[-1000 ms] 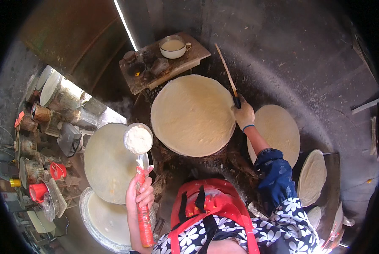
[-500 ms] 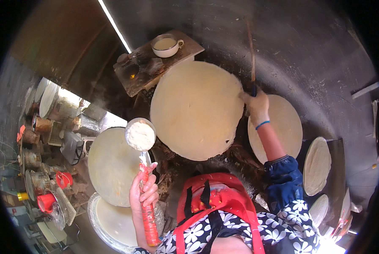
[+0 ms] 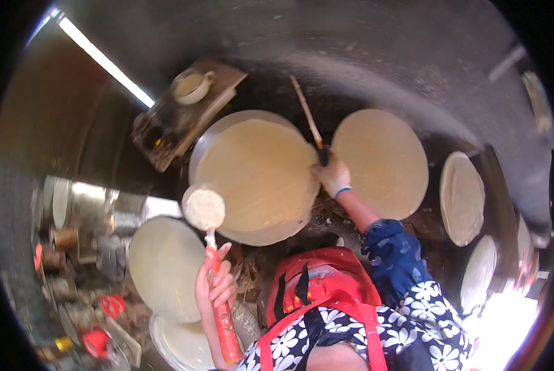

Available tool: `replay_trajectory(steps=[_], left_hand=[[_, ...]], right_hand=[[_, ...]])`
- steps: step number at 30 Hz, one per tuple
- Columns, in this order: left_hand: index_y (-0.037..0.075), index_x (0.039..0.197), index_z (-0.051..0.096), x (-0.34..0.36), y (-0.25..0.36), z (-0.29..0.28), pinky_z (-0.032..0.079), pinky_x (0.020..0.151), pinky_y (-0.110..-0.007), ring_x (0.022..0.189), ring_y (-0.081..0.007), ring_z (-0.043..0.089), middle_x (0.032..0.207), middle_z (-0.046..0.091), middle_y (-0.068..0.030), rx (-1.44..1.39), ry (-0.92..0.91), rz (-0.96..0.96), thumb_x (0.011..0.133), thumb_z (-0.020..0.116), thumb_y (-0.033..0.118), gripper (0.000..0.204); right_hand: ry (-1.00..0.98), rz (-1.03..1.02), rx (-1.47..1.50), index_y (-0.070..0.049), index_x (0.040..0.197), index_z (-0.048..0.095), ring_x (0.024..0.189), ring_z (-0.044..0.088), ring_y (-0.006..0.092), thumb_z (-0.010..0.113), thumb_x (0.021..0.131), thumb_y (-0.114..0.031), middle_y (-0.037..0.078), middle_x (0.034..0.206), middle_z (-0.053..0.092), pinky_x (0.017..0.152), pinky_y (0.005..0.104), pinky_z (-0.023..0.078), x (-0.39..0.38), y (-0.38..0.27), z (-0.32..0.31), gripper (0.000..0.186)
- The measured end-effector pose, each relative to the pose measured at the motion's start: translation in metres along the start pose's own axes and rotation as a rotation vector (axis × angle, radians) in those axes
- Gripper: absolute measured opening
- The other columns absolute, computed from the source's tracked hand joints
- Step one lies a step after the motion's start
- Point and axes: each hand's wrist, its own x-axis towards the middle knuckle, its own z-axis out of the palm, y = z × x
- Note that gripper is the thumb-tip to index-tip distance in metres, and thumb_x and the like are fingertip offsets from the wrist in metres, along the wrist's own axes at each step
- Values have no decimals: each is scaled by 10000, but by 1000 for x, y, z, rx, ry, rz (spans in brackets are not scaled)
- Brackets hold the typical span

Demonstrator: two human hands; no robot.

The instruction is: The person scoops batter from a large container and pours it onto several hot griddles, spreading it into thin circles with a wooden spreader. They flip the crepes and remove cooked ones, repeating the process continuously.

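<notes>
My left hand (image 3: pixel 218 285) is closed round the red-wrapped handle of a ladle (image 3: pixel 204 209). Thick, pale batter fills the ladle's bowl, which hangs over the near left rim of the middle griddle (image 3: pixel 198 143). A broad, thin, round flatbread (image 3: pixel 255 176) lies on that griddle, with grey rim showing at its left and lower sides. At the flatbread's right edge, my right hand (image 3: pixel 331 175) is closed on a thin stick (image 3: pixel 306 112) with a dark grip, pointing away from me. Whether its fingers also pinch the bread's edge, I cannot tell.
Another round, pale griddle surface (image 3: pixel 381 164) lies to the right, and one (image 3: pixel 166 269) to the left. Below that stands a batter tub (image 3: pixel 181 343). A cup (image 3: pixel 191 88) sits on a wooden board (image 3: pixel 218 99). Flatbreads (image 3: pixel 462 199) lie far right; a red bucket (image 3: pixel 96 342) stands left.
The view has turned. The flatbread has shifted on the middle griddle, baring grey rim at its left. My right hand has come closer in with the stick; my left still holds the full ladle.
</notes>
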Motion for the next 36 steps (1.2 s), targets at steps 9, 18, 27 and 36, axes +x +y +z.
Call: replay_trajectory(steps=[9,18,27,36], left_hand=[[-73,1620,293,48,39,9,406,424,-296,547,-155,458,779,469,-62,27,-25,-255,1158,320,423,679],[-78,1626,269,135,-26,36,394,446,-284,540,-126,432,812,463,-44,118,21,-467,1153,359,398,677],[-119,1591,307,193,-153,46,385,429,-282,504,-122,418,778,436,-48,127,125,-624,1158,353,348,639],[-97,1595,317,218,-234,37,414,388,-274,478,-119,452,761,451,-68,162,265,-639,1135,415,238,578]], right_hand=[[131,109,435,-80,1526,531,1135,686,455,710,818,-244,300,1178,719,980,491,547,14,-99,-14,749],[637,265,430,-64,1458,608,880,712,326,762,849,-213,213,1063,744,767,441,565,-9,63,-236,645],[976,789,300,-91,1437,623,801,707,263,789,823,-254,143,1029,757,675,388,569,-130,360,-333,657],[897,901,95,-69,1501,552,1131,720,396,805,830,-370,221,1178,759,972,459,551,-166,382,-296,778]])
